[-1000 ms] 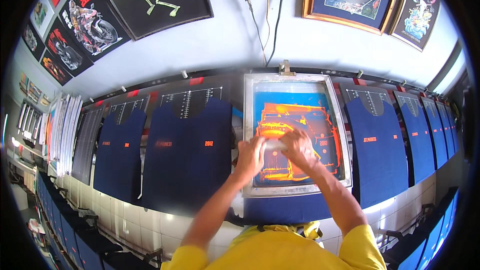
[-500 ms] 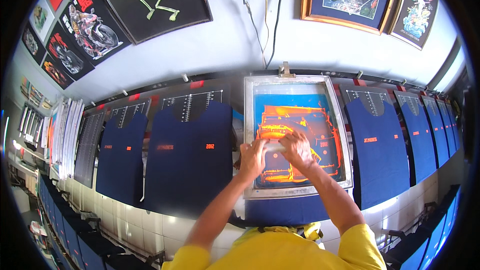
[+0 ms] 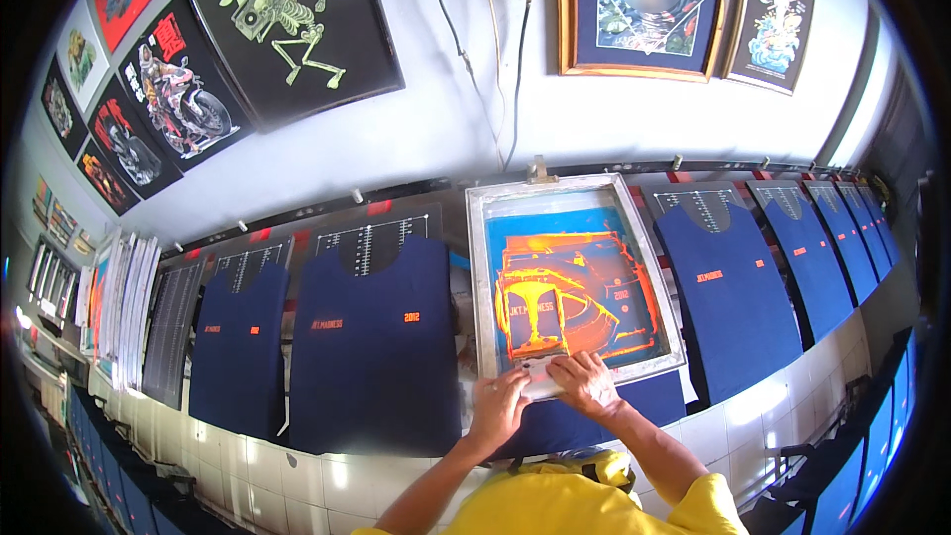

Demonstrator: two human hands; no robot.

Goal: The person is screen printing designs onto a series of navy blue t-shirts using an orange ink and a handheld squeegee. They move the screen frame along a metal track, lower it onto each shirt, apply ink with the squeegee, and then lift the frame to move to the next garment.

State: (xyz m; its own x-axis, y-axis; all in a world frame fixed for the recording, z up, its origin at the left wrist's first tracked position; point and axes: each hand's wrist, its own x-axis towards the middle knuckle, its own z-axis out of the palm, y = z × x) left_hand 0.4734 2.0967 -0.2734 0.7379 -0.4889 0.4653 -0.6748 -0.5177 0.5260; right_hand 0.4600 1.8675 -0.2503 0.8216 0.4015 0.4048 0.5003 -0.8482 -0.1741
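Observation:
A screen-printing frame [image 3: 655, 280] with a metal rim lies in front of me over a navy shirt [image 3: 594, 424], whose lower part shows below it. Bright orange ink [image 3: 539, 289] is streaked across its blue mesh, with curved and pooled marks. At the near end of the frame, both hands grip a pale squeegee [image 3: 538, 371]. My left hand [image 3: 498, 408] closes on its left end, and my right hand [image 3: 586, 383] wraps its right end, fingers over the top. The squeegee's blade edge is mostly hidden.
Navy shirts with small orange prints lie on boards to the left [image 3: 376, 357] and right [image 3: 728, 287] of the frame. A hinge clamp [image 3: 539, 170] holds the frame's far edge. Upright screens [image 3: 129, 297] stack at far left. Framed posters [image 3: 297, 35] hang on the wall.
Both hands have drawn the squeegee toward me, from the middle of the mesh to the frame's near end. More of the orange-streaked mesh shows. The view has shifted.

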